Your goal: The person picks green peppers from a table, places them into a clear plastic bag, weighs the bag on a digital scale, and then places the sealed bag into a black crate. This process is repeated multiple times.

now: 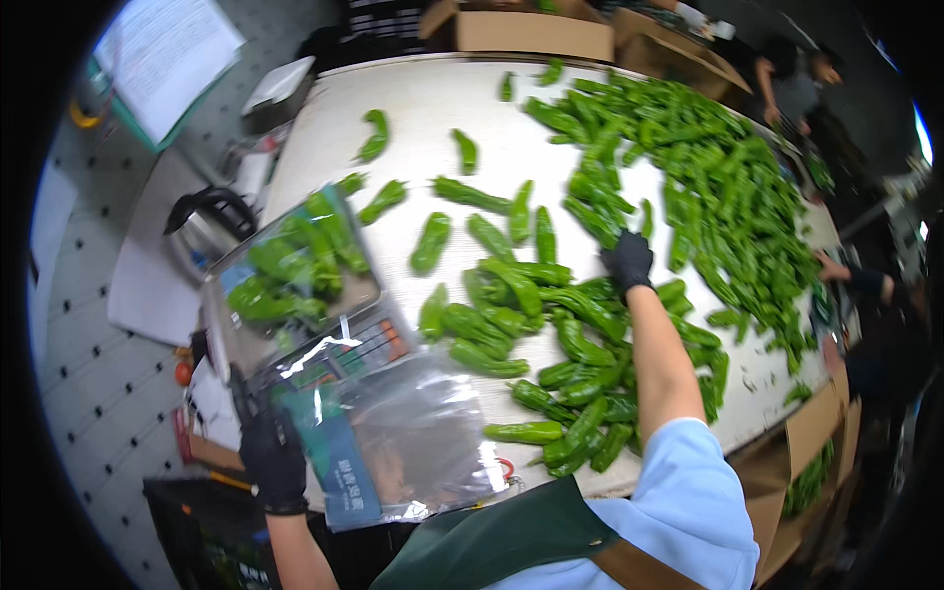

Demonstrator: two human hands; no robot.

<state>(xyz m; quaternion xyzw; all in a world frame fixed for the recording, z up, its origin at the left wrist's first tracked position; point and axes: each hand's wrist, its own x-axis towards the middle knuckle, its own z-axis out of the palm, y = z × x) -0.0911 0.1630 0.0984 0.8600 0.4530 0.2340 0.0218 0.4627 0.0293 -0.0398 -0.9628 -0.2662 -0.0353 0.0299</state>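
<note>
My left hand (pixel 273 450), in a black glove, grips the near edge of a clear plastic bag (pixel 284 335); its fingertips are blurred. Several green peppers (pixel 295 258) lie inside that bag, which rests on the metal pan of a digital scale (pixel 383 335) with a keypad. A flat stack of clear printed bags (pixel 435 435) lies in front of the scale. Further right, my right hand (pixel 630 262), also in a black glove, reaches down to the table and touches a green pepper (pixel 596 221). Its fingertips are hidden from above.
Loose peppers (pixel 501 310) spread over the white table (pixel 324 133), with a large heap (pixel 723 169) on the right. Cardboard boxes (pixel 535 33) stand beyond the far edge, another (pixel 818 435) at right. Left are a kettle (pixel 210 225) and papers (pixel 169 59). A co-worker's hand (pixel 833 267) is by the heap.
</note>
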